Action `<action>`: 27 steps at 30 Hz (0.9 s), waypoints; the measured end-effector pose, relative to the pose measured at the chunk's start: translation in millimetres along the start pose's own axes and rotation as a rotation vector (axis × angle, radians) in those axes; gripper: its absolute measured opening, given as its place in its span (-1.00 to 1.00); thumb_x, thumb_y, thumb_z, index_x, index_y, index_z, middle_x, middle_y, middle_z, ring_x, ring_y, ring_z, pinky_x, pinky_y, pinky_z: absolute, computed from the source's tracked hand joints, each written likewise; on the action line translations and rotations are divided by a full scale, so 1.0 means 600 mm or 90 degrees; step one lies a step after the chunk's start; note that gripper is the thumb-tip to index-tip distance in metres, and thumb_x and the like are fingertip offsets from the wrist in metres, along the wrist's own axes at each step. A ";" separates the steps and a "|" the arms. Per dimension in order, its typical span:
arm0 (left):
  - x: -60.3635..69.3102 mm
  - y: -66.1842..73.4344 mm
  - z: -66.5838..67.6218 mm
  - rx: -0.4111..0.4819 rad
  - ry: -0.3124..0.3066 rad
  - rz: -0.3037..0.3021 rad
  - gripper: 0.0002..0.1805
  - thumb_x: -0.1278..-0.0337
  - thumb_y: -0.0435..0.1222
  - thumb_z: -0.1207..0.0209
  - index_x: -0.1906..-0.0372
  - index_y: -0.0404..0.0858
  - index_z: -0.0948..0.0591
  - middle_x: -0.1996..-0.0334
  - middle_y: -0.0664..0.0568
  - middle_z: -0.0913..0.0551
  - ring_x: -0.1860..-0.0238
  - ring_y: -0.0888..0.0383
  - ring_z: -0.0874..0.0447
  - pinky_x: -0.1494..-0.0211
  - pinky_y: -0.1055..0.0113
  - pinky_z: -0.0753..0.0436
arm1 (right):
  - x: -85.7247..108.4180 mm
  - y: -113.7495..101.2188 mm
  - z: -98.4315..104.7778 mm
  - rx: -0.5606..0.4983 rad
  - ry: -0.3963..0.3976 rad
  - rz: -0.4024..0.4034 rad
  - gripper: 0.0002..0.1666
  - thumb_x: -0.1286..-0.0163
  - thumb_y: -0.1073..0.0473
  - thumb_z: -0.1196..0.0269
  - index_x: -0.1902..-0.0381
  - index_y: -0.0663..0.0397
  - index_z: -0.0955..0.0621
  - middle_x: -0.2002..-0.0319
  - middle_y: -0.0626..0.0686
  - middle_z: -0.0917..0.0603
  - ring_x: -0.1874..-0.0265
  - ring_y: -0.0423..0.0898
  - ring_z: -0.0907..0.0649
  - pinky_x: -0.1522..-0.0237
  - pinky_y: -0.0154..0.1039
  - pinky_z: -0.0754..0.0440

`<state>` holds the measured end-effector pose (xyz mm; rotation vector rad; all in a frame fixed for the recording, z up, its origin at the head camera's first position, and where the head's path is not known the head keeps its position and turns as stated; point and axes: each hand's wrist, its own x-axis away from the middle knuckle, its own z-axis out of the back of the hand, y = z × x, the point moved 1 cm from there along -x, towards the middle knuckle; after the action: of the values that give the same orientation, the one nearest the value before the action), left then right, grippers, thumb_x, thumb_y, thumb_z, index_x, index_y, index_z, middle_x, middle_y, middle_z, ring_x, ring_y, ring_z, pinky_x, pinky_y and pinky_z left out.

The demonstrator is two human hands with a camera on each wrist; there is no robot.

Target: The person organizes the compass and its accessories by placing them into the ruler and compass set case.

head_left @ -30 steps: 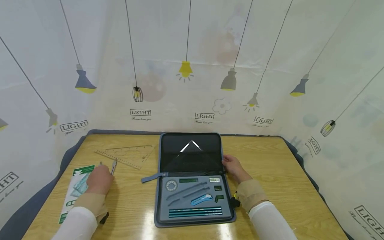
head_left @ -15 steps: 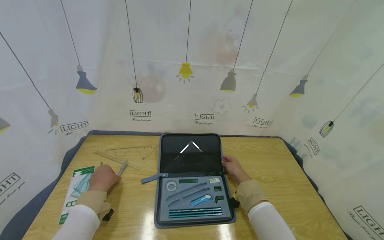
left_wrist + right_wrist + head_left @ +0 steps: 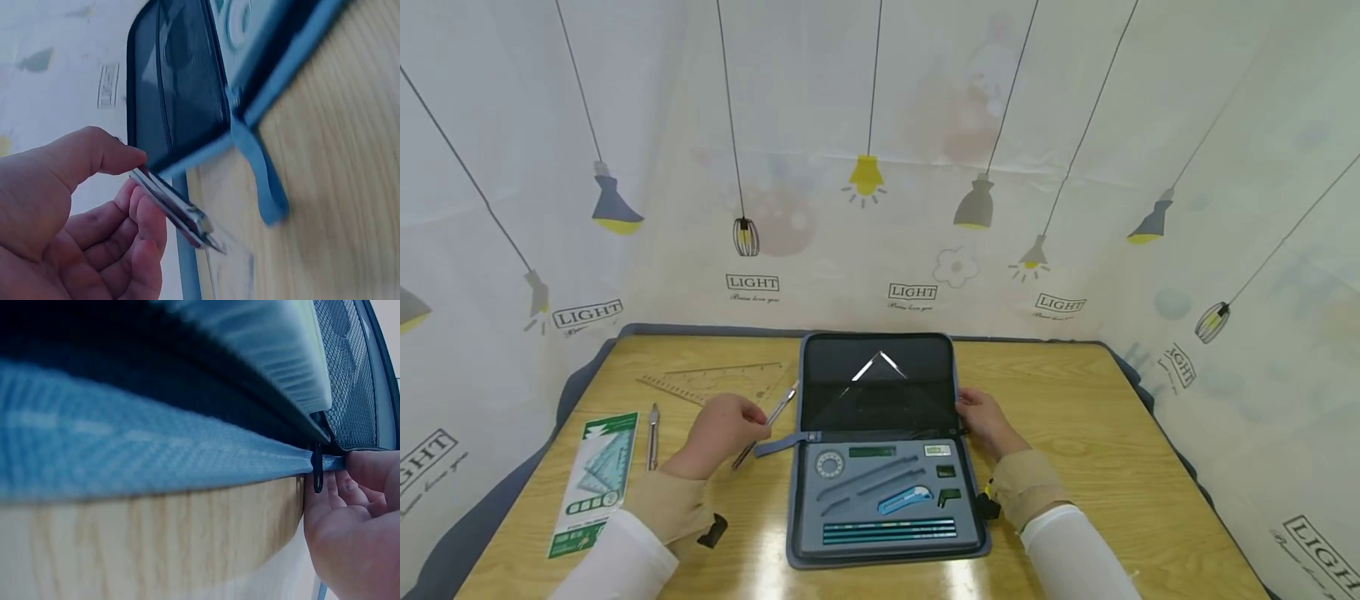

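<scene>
Two metal tools (image 3: 780, 406) left of case (image 3: 887, 561): one pinched by left hand (image 3: 726, 429), second tool (image 3: 652, 437) lying. Right hand (image 3: 987, 422) pinches case's right edge. In case: three pencils (image 3: 889, 531), one cutter (image 3: 905, 499).

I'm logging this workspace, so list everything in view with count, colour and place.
Table: one, wood-coloured, beneath the case
Case: one, blue-grey, open, mid-table
Strap: one, blue-grey, case's left side
Pencils: about three, dark teal, case front
Knife: one, blue, in case
Eraser: one, white, in case
Ring: one, pale, in case
Small pieces: three, dark green, in case
Triangle ruler: at least one, clear, table's far left
Held tool: one, silver, left hand
Loose tool: one, silver, table's left
Packet: one, white-green, table's left
Backdrop: whitish, lamp-printed, behind
Sleeves: two, white
Hands: two; right grips case edge
</scene>
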<state>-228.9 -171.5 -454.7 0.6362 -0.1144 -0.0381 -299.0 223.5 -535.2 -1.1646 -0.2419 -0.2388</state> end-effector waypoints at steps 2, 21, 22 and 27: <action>-0.002 0.018 -0.016 0.009 -0.004 -0.025 -0.89 0.10 -0.29 -0.31 0.43 -0.26 -0.69 0.50 0.06 -0.67 0.49 0.20 -0.54 0.38 0.31 -0.54 | 0.001 -0.001 0.001 0.000 -0.001 0.004 -0.51 -0.46 0.33 0.07 -0.32 0.30 -0.32 -0.22 0.33 -0.43 -0.17 0.14 -0.48 -0.21 0.02 -0.42; 0.030 0.137 -0.170 -0.060 -0.103 -0.143 -0.89 0.21 -0.26 -0.39 0.52 -0.16 -0.67 0.64 0.20 -0.51 0.59 0.27 -0.41 0.55 0.41 -0.41 | -0.002 0.003 0.000 -0.017 -0.005 0.005 -0.51 -0.46 0.33 0.06 -0.31 0.31 -0.33 -0.22 0.34 -0.42 -0.18 0.15 -0.48 -0.21 0.02 -0.43; 0.032 0.141 -0.174 -0.062 -0.109 -0.147 -0.88 0.22 -0.26 -0.40 0.52 -0.16 -0.67 0.64 0.21 -0.51 0.59 0.27 -0.41 0.55 0.41 -0.41 | -0.002 0.004 0.000 -0.019 -0.005 0.004 -0.51 -0.46 0.33 0.06 -0.31 0.31 -0.33 -0.22 0.34 -0.43 -0.17 0.15 -0.48 -0.20 0.01 -0.44; 0.040 0.155 -0.192 -0.108 -0.107 -0.163 -0.84 0.27 -0.22 -0.43 0.60 -0.12 -0.64 0.65 0.23 -0.51 0.59 0.27 -0.40 0.52 0.37 -0.40 | -0.005 0.006 0.001 -0.019 -0.004 0.000 -0.51 -0.46 0.33 0.06 -0.32 0.31 -0.32 -0.21 0.34 -0.44 -0.15 0.13 -0.50 -0.18 -0.02 -0.46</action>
<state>-191.7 -30.6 -489.0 0.4743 -0.1893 -0.3456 -300.9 225.4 -539.2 -1.1952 -0.2445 -0.2400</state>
